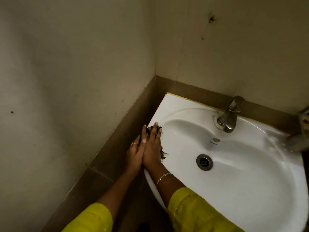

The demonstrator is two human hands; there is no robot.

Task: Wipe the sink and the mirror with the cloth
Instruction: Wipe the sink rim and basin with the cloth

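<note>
A white sink (175,106) fills the lower right, set in a wall corner. A dark frayed cloth (163,152) lies on the sink's left rim. It is mostly hidden under my hands, with threads showing at their right edge. My right hand (153,148) lies flat on the cloth with straight fingers pointing away from me. My left hand (135,154) rests beside it on the rim's outer edge, fingers straight, touching the right hand. No mirror is in view.
A metal tap (229,114) stands at the back of the sink and a round drain (204,162) sits in the bowl. Beige walls with a brown tiled band (117,139) close in on the left and back. A blurred object (299,139) sits at the right rim.
</note>
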